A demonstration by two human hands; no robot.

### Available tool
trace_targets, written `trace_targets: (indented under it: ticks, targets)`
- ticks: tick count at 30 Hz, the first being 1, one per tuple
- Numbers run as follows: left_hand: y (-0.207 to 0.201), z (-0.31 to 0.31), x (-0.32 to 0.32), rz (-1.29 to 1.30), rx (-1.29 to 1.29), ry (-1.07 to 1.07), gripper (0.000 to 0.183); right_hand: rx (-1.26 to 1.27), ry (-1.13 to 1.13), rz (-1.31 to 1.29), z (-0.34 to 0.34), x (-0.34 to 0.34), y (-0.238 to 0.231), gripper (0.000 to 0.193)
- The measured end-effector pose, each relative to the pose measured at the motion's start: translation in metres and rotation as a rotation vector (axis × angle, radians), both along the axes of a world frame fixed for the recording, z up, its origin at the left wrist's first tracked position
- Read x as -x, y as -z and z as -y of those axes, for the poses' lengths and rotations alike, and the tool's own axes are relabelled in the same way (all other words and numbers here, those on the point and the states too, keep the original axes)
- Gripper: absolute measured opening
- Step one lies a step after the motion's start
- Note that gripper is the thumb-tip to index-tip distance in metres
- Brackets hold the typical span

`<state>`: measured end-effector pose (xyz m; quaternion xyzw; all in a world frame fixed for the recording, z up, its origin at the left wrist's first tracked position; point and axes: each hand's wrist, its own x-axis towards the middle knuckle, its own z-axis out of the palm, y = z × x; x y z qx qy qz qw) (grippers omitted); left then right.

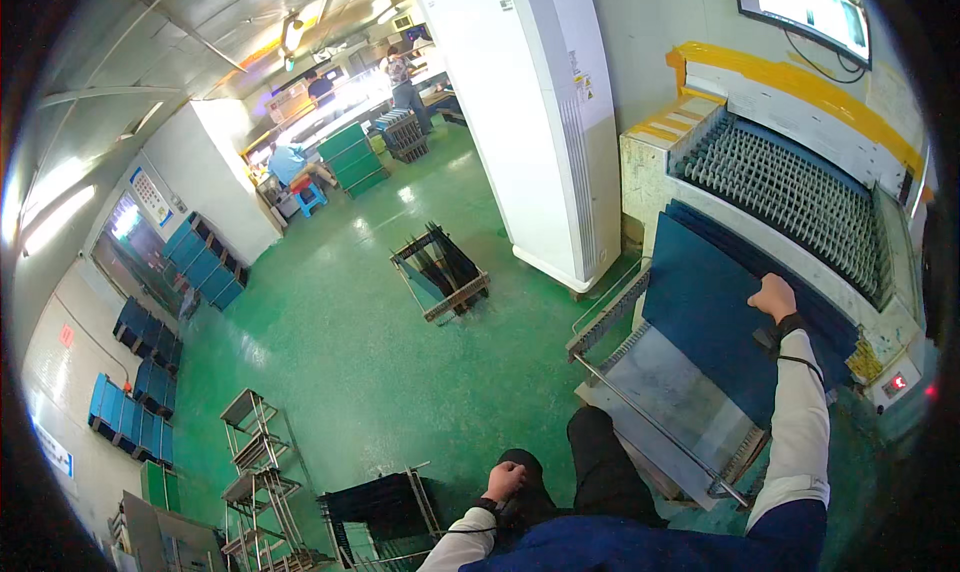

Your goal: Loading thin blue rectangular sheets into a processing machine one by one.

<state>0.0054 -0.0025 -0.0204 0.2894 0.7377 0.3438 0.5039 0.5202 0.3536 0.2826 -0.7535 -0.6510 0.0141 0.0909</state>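
My right hand is closed at the upper edge of a dark blue panel, its fingers partly hidden by the fist. The panel leans with several others in a metal rack at my right. In front of it in the rack a pale, see-through sheet shows. My left hand rests on my thigh with the fingers curled, and I see nothing in it.
Behind the panels stands a machine with rows of rollers. A tall white cabinet rises ahead. Other racks stand on the green floor: one mid-floor, one by my left leg. Metal stands are at left. People work far off.
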Motion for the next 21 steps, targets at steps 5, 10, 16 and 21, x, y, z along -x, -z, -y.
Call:
trace_targets:
  ticks: [5, 10, 16, 21]
  targets:
    - [-0.0006, -0.0008, 0.0015, -0.06, 0.033, 0.024, 0.022, 0.013, 0.001, -0.003, -0.0006, 0.0008, -0.0003, 0.046]
    - [-0.0021, -0.0013, 0.0006, -0.054, 0.028, 0.024, 0.022, 0.019, 0.004, -0.002, -0.0032, -0.0029, 0.0031, 0.047]
    - [-0.0031, -0.0013, 0.0003, -0.031, 0.03, 0.017, 0.022, 0.024, 0.002, 0.005, -0.0035, -0.0039, 0.0041, 0.049]
    - [0.0018, -0.001, 0.0027, -0.052, 0.021, 0.023, 0.022, 0.025, -0.006, 0.001, -0.006, -0.0051, 0.0061, 0.05]
